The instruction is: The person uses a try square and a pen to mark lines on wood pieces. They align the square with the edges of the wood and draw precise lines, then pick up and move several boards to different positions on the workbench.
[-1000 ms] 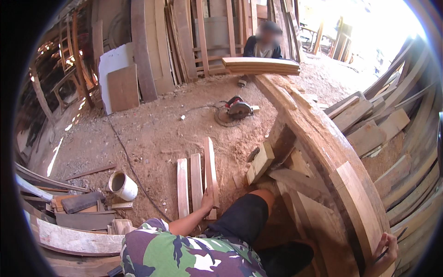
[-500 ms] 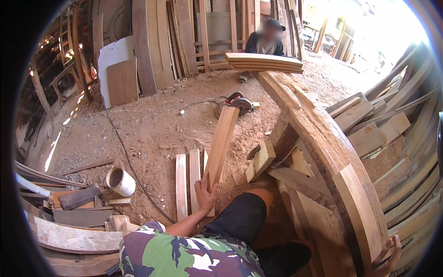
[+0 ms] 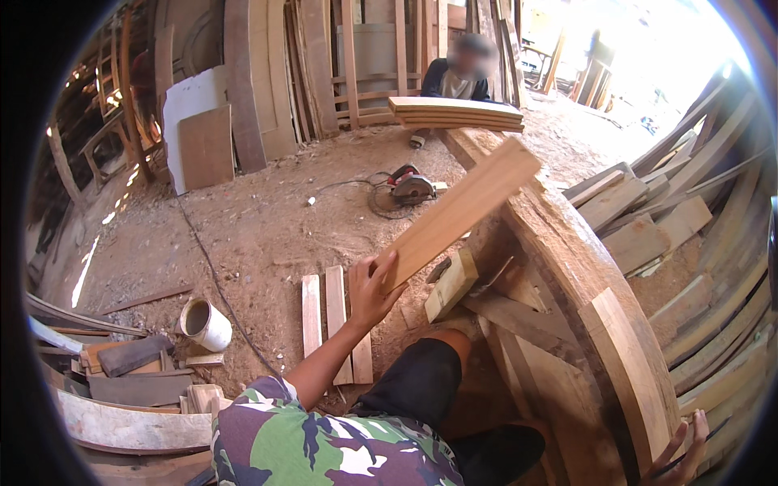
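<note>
My left hand [image 3: 370, 293] is closed around the near end of a flat wooden plank [image 3: 463, 212]. The plank is raised off the ground and slants up to the right, its far end over the workbench beam [image 3: 571, 243]. At the lower right edge my right hand [image 3: 683, 455] is partly cut off, with a thin dark pencil [image 3: 716, 428] between its fingers. Beside that hand a second wooden board [image 3: 628, 368] lies along the near part of the beam. Two more wooden strips [image 3: 335, 316] lie on the ground by my left forearm.
A circular saw [image 3: 412, 189] with its cord lies on the sawdust-covered ground. Across the beam's far end rests a stack of planks [image 3: 455, 115], with another person [image 3: 462, 77] behind it. A white bucket [image 3: 206, 326] stands at left; scrap wood [image 3: 632, 202] is piled at right.
My left hand has lifted the plank and swung its far end to the right, from near the saw to over the beam. My right hand has barely moved.
</note>
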The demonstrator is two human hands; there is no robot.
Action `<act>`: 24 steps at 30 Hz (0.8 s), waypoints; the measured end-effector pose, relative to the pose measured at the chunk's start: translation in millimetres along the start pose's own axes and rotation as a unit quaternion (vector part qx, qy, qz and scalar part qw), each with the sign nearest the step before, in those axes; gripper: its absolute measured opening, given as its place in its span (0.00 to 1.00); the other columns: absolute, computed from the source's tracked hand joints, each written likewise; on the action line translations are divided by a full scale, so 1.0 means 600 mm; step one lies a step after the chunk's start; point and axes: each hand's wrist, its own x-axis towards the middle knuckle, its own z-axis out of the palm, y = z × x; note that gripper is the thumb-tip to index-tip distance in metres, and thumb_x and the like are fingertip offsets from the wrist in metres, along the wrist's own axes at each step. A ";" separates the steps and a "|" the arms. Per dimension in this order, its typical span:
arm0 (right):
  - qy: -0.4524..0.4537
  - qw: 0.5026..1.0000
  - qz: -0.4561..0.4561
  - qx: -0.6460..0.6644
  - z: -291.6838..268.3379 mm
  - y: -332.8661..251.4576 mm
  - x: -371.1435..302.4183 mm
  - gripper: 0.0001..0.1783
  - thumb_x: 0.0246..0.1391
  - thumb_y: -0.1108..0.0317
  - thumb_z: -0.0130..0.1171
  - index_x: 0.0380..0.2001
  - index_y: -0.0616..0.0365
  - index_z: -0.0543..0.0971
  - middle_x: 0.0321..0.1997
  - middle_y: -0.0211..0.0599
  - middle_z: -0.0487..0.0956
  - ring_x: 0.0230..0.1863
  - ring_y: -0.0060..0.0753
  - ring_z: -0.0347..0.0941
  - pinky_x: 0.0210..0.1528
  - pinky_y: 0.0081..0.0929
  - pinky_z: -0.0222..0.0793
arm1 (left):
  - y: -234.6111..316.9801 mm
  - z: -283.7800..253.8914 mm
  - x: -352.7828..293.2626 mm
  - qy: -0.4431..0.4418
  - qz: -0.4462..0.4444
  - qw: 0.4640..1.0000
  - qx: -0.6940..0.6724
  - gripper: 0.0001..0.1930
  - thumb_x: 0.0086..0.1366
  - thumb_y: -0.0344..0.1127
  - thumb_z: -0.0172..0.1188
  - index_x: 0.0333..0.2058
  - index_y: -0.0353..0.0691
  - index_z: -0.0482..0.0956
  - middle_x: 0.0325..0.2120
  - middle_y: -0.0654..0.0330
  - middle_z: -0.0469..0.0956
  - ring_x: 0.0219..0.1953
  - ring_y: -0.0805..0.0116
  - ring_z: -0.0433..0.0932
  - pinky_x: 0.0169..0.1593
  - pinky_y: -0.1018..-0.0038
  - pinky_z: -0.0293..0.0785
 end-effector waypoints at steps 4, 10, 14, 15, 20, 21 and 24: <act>-0.003 0.999 -0.006 0.044 -0.009 -0.012 0.013 0.25 0.71 0.59 0.69 0.64 0.61 0.85 0.54 0.47 0.90 0.50 0.47 0.87 0.57 0.40 0.82 | 0.032 0.002 0.089 -0.007 0.108 0.994 -0.002 0.45 0.55 0.43 0.84 0.72 0.54 0.78 0.55 0.52 0.76 0.51 0.49 0.73 0.54 0.53 0.70; -0.036 0.998 0.024 0.052 -0.040 0.004 0.009 0.16 0.72 0.77 0.62 0.60 0.64 0.83 0.60 0.52 0.87 0.62 0.57 0.83 0.68 0.45 0.74 | 0.123 0.039 0.241 -0.030 0.238 0.959 -0.150 0.38 0.57 0.52 0.81 0.68 0.60 0.85 0.45 0.53 0.77 0.44 0.52 0.73 0.51 0.56 0.72; -0.041 0.993 0.086 0.068 -0.050 -0.003 0.003 0.16 0.72 0.76 0.63 0.60 0.64 0.83 0.62 0.49 0.86 0.64 0.54 0.82 0.70 0.42 0.72 | 0.196 0.029 0.334 -0.122 0.295 0.923 -0.217 0.38 0.55 0.56 0.83 0.66 0.59 0.88 0.47 0.57 0.82 0.46 0.57 0.77 0.49 0.60 0.76; -0.036 0.992 0.096 0.068 -0.056 -0.001 0.000 0.16 0.72 0.76 0.63 0.60 0.63 0.83 0.62 0.49 0.86 0.65 0.52 0.82 0.71 0.42 0.72 | 0.226 0.033 0.356 -0.153 0.321 0.900 -0.253 0.38 0.56 0.56 0.83 0.66 0.58 0.87 0.47 0.58 0.82 0.45 0.60 0.77 0.49 0.62 0.76; -0.021 0.982 0.174 0.068 -0.090 0.030 -0.023 0.18 0.73 0.70 0.65 0.62 0.63 0.82 0.65 0.45 0.86 0.71 0.44 0.78 0.76 0.38 0.66 | 0.413 0.066 0.434 -0.394 0.338 0.759 -0.393 0.34 0.63 0.52 0.82 0.67 0.55 0.86 0.45 0.64 0.80 0.41 0.70 0.73 0.47 0.68 0.72; -0.021 0.978 0.196 0.068 -0.092 0.033 -0.031 0.18 0.73 0.68 0.65 0.62 0.63 0.82 0.65 0.45 0.86 0.71 0.43 0.78 0.76 0.38 0.65 | 0.446 0.080 0.435 -0.417 0.350 0.724 -0.424 0.32 0.64 0.49 0.81 0.66 0.54 0.87 0.42 0.66 0.77 0.39 0.73 0.70 0.44 0.71 0.69; -0.019 0.963 0.258 0.073 -0.111 0.045 -0.061 0.20 0.73 0.63 0.67 0.61 0.64 0.82 0.66 0.44 0.86 0.71 0.40 0.78 0.76 0.37 0.66 | 0.531 0.089 0.424 -0.475 0.375 0.693 -0.392 0.31 0.64 0.48 0.82 0.66 0.54 0.87 0.41 0.66 0.76 0.39 0.73 0.70 0.44 0.70 0.68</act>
